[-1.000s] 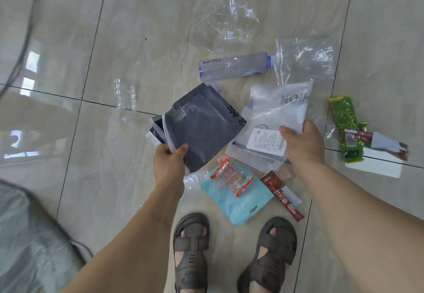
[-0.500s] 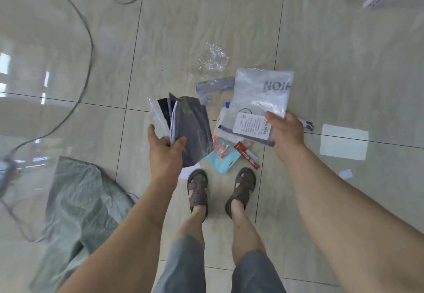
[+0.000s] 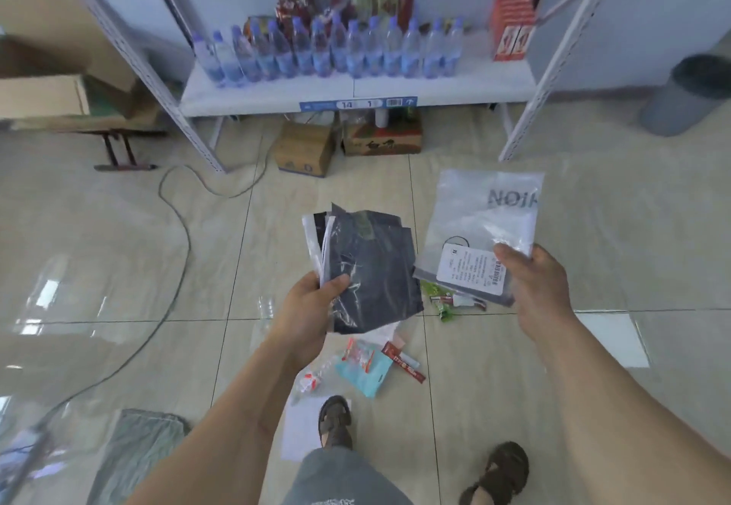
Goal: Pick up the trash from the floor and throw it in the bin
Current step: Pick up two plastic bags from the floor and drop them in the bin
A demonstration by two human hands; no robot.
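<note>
Step in hand: carry to bin (image 3: 690, 95), which stands far right of the shelf (image 3: 356, 89). Left hand (image 3: 312, 306) clamped on dark bags (image 3: 372, 267); right hand (image 3: 534, 287) clamped on 1 clear bag (image 3: 486, 223), both held up in front of the shelf. Wrappers (image 3: 379, 362) remain on the floor (image 3: 118, 267) below the shelf; next move, judged: walk right and release both loads over the bin's mouth.

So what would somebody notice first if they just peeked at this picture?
Probably the two hands held out in the middle: the left hand holds a bunch of dark plastic bags, and the right hand holds a clear bag with a white label. Next, the row of water bottles on the white shelf behind, and the grey bin far right.
</note>
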